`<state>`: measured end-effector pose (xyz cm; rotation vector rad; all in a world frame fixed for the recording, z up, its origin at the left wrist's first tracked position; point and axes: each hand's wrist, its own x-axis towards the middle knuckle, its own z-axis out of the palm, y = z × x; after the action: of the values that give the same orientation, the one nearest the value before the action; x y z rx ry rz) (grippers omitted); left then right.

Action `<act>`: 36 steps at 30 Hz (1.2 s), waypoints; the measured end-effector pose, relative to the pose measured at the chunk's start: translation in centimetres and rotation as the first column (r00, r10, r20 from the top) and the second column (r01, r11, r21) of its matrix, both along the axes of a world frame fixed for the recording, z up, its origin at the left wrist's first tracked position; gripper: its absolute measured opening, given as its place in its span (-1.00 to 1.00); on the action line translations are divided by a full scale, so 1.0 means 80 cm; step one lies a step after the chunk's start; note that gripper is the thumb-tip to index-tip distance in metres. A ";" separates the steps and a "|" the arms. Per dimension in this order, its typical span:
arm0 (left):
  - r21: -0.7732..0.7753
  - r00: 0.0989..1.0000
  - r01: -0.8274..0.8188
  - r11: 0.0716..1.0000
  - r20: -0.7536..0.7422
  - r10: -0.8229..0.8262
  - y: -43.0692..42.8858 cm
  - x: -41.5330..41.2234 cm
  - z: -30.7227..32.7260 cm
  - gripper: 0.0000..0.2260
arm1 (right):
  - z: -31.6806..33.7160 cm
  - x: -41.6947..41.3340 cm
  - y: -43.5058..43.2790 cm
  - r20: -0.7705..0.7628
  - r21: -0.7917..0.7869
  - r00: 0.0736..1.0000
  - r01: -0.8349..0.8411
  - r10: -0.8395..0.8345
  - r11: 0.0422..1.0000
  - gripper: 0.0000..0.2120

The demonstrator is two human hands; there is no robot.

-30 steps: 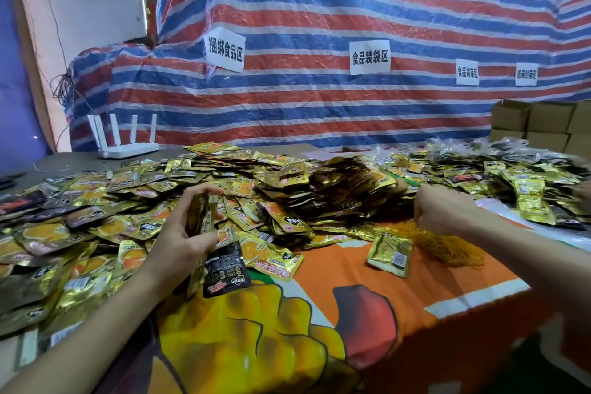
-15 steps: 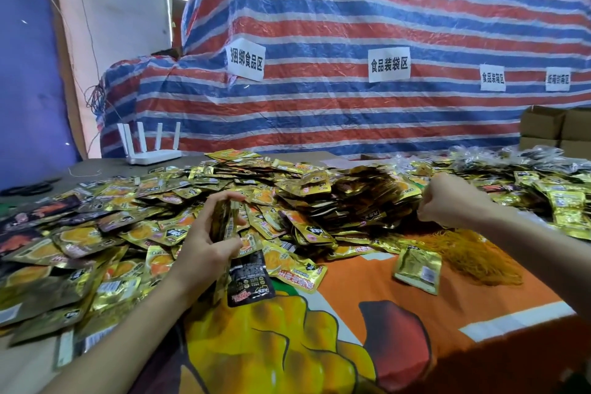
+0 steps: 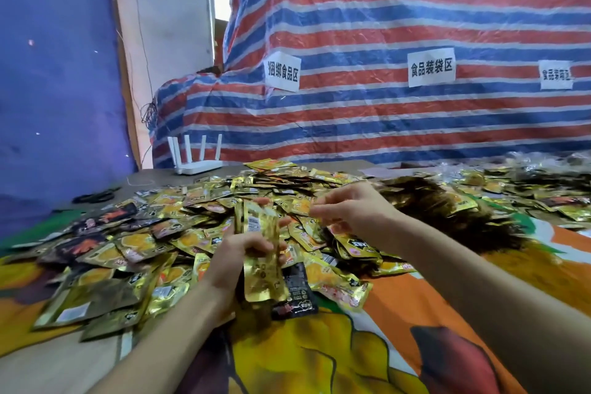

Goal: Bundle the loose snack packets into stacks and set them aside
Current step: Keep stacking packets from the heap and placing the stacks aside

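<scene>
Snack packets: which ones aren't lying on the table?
The gold foil packet stack gripped upright by the left hand; the loose packets all lie flat.

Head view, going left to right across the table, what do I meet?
White router → left hand gripping a gold packet stack → right hand → dark brown heap of packets

Your left hand [image 3: 235,261] grips an upright stack of packets [image 3: 262,269], fingers curled round it, forearm rising from the table's [image 3: 38,368] near edge. Your right hand [image 3: 355,214] hovers just beside it, fingers loosely outstretched, blurred.
</scene>
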<state>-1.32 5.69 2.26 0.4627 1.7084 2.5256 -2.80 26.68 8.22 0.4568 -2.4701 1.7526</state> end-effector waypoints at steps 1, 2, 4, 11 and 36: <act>0.011 0.999 0.022 1.000 0.046 -0.023 -0.003 -0.001 0.001 -0.33 | -0.006 -0.003 -0.014 0.007 -0.048 0.999 -0.045 0.045 0.998 -0.94; 0.016 0.996 0.030 0.999 0.080 -0.031 -0.005 -0.003 0.002 -0.34 | -0.012 -0.006 -0.027 0.004 -0.081 0.997 -0.071 0.071 0.994 -0.94; 0.039 0.993 0.026 0.999 0.112 -0.030 -0.010 -0.005 0.004 -0.38 | -0.024 -0.014 -0.050 -0.020 -0.118 0.997 -0.077 0.075 0.990 -0.91; -0.021 0.981 -0.133 0.991 0.142 0.135 -0.016 -0.010 0.005 -0.51 | -0.068 -0.031 -0.077 -0.004 -0.295 1.000 -0.010 0.009 0.956 -0.93; 0.145 0.960 0.202 0.969 0.166 -0.225 -0.018 -0.024 -0.006 -0.37 | -0.080 -0.035 -0.058 -0.302 -0.003 0.944 0.135 -0.130 0.991 -0.96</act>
<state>-3.21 4.22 1.77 0.3869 1.3620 2.4443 -5.60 22.06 1.78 0.5048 -2.2476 1.4855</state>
